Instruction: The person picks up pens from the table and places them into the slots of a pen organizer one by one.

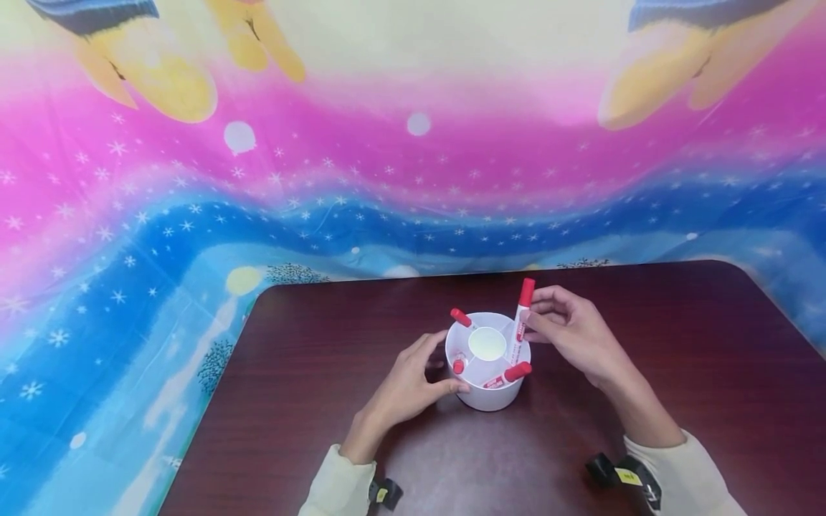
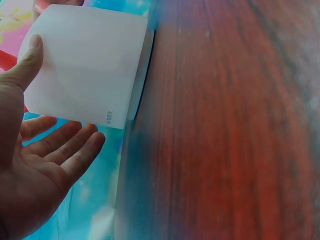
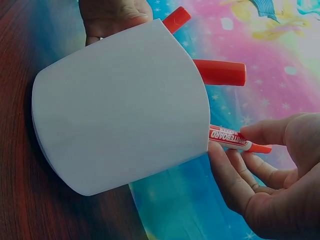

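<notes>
A white round pen holder (image 1: 488, 400) with several compartments round a central cup stands on the table. My right hand (image 1: 574, 333) pinches a red-capped whiteboard marker (image 1: 525, 294) between thumb and fingers at the holder's right side. The marker stands nearly upright, cap up, its lower end inside the rim; the right wrist view shows its lettering (image 3: 227, 135). My left hand (image 1: 403, 383) spreads round the holder's left side, thumb touching the near wall, fingers fairly straight. Other red-capped markers lean in the holder: one at back left (image 1: 461, 317), one at left (image 1: 458, 366), one in front (image 1: 508, 375).
The dark red-brown wooden table (image 1: 310, 401) extends to both sides of the holder. Behind it hangs a pink and blue patterned cloth (image 1: 361, 165). Black wrist straps (image 1: 626, 476) sit at both cream sleeves.
</notes>
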Demonstrator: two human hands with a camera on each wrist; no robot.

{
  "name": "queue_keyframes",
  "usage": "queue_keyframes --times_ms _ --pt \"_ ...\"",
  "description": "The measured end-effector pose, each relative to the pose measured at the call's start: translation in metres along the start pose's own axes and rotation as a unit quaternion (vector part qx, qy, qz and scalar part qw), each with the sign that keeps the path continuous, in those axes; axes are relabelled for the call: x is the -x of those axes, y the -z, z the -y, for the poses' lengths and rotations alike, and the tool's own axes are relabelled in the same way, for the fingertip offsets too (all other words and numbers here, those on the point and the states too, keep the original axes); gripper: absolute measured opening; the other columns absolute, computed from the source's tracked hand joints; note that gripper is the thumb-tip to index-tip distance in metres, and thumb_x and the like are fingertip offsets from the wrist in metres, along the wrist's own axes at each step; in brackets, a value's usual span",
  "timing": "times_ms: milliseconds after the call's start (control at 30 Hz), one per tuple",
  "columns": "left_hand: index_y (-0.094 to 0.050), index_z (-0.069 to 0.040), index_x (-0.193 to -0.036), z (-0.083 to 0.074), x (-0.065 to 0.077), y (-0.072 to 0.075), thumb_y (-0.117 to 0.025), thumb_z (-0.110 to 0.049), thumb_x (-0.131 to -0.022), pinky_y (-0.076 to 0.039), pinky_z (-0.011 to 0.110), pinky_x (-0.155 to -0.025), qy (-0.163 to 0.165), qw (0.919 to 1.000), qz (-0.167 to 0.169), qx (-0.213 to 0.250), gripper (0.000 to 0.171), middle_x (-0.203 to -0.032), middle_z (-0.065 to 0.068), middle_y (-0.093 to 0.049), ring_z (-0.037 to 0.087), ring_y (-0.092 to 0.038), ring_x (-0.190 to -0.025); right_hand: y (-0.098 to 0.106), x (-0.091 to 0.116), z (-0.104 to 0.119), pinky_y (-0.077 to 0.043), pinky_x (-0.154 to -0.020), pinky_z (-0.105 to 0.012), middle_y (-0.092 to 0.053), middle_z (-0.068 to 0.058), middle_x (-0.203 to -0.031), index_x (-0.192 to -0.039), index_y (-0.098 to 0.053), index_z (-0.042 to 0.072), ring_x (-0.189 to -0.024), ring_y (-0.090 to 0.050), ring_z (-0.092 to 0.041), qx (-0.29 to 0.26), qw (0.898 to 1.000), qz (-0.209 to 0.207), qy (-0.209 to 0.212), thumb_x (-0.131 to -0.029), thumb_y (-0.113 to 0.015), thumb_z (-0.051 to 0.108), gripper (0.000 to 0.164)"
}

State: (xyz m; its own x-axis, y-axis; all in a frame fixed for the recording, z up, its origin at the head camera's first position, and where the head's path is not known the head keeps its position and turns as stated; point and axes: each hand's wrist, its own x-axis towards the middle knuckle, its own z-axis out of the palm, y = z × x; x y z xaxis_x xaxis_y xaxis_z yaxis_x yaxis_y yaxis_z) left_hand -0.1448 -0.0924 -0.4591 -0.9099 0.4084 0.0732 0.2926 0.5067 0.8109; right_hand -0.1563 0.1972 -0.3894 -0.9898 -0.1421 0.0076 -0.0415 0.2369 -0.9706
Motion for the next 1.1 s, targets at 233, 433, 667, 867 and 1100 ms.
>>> queue_keyframes --times_ms 233,433,667,867,1100 --pt "-0.047 -0.025 -0.161 -0.002 -0.001 0.001 -0.092 -0.043 -0.085 -0.062 0.036 -0.103 0.007 1.0 0.003 0.0 0.091 -0.143 -0.001 -0.063 0.019 -0.068 -0.127 0.001 0.0 0.002 -0.067 -0.084 -0.03 -0.065 -0.028 -0.127 -0.143 -0.056 -0.005 -0.097 -0.076 -0.008 0.028 1.0 -0.01 0.008 -0.103 -0.073 0.013 0.047" --pt "-0.047 -0.025 -0.161 0.0 -0.002 0.001 -0.092 -0.044 -0.085 -0.062 0.035 -0.104 -0.001 1.0 0.003 -0.006 0.091 -0.143 0.0 -0.063 0.019 -0.067 -0.128 0.005 0.0 0.006 -0.066 -0.081 -0.024 -0.067 -0.025 -0.129 -0.144 -0.058 -0.001 -0.095 -0.075 -0.003 0.058 0.998 -0.033 0.016 -0.103 -0.074 0.017 0.048" --pt "-0.047 -0.025 -0.161 0.003 -0.002 0.002 -0.092 -0.044 -0.085 -0.061 0.034 -0.104 -0.004 1.0 0.003 -0.004 0.09 -0.144 -0.001 -0.062 0.019 -0.067 -0.129 0.009 0.0 0.007 -0.065 -0.082 -0.021 -0.067 -0.025 -0.127 -0.142 -0.059 -0.001 -0.094 -0.074 0.001 0.071 0.997 -0.037 0.022 -0.104 -0.073 0.02 0.046" --pt "-0.047 -0.025 -0.161 0.003 -0.002 0.002 -0.092 -0.044 -0.085 -0.061 0.033 -0.104 -0.006 1.0 0.001 -0.002 0.091 -0.143 -0.001 -0.063 0.017 -0.068 -0.126 0.01 -0.001 0.006 -0.065 -0.082 -0.021 -0.067 -0.025 -0.128 -0.143 -0.059 -0.001 -0.095 -0.073 0.003 0.066 0.997 -0.036 0.023 -0.104 -0.072 0.02 0.045" --pt "-0.048 -0.025 -0.161 0.001 -0.003 0.003 -0.092 -0.043 -0.085 -0.061 0.032 -0.105 -0.011 0.9999 -0.003 0.0 0.09 -0.143 -0.002 -0.063 0.016 -0.069 -0.125 0.011 -0.003 0.005 -0.065 -0.083 -0.022 -0.068 -0.024 -0.13 -0.144 -0.059 0.0 -0.095 -0.071 0.005 0.068 0.997 -0.039 0.021 -0.104 -0.072 0.019 0.046"
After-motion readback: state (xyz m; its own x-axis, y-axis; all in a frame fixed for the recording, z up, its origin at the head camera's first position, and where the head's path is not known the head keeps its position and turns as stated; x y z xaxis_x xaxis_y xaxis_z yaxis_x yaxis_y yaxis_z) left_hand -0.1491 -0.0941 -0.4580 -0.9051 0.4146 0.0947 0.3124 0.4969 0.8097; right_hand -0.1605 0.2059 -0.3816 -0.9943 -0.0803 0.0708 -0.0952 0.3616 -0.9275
